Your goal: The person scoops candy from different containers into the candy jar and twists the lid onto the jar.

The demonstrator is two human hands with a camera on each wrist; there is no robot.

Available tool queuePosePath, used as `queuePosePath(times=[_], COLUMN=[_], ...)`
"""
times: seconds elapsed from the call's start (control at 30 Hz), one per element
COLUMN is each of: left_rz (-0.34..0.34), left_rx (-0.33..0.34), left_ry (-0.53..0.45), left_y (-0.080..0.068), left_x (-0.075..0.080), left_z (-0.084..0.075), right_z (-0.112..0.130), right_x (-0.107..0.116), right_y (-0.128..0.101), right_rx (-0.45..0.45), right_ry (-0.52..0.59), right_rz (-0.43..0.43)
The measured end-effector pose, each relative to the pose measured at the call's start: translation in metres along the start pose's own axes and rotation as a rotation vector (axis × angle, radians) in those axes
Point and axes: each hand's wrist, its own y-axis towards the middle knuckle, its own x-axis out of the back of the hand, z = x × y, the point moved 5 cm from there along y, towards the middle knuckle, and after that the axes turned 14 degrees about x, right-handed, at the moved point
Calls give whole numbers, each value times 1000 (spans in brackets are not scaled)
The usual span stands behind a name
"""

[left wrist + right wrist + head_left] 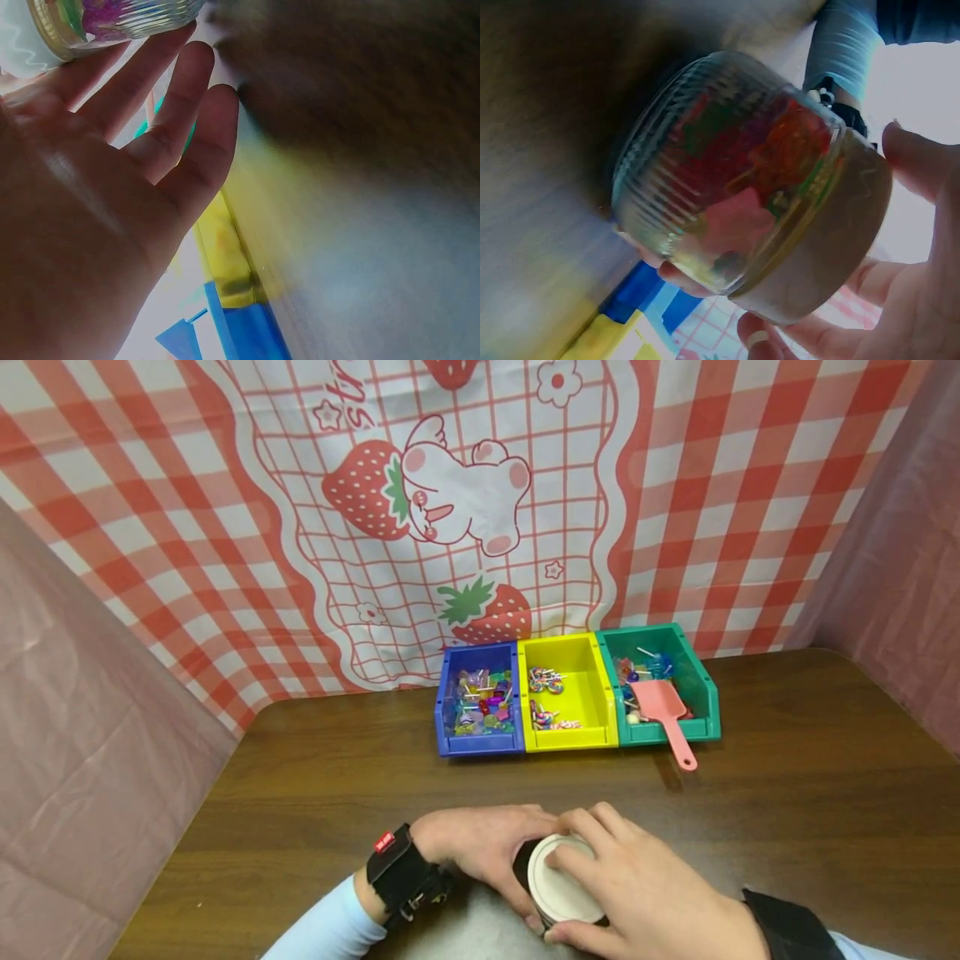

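Observation:
A ribbed glass jar [720, 165] with a cream lid [564, 878] stands at the front of the table. Colourful small pieces, one of them a pink star [739, 220], show through its side in the right wrist view. My left hand [480, 850] holds the jar from the left, thumb at the near side and fingers reaching round the far side. From the right, my right hand [645, 881] grips the lid, with one finger lying across its top. In the left wrist view, the fingers [214, 124] of the left hand lie along the glass.
Behind the hands stand a blue bin [442, 714], a yellow bin [588, 681] and a green bin [693, 672] holding small sweet-like pieces. A pink scoop [663, 703] lies over the green bin's front edge. A checked cloth [712, 485] hangs behind.

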Motion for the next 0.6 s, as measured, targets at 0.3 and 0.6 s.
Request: queuePosePath(times=[0.3,0.6], left_rz=[2,22], left_rx=[50,45], left_ry=[19,5], left_y=[-1,-1], left_x=[-1,-1], left_z=[1,0], right_z=[-5,-13], right_x=[17,21], right_y=[1,-6], right_rx=[155,298], right_ry=[203,358], right_rz=[89,208])
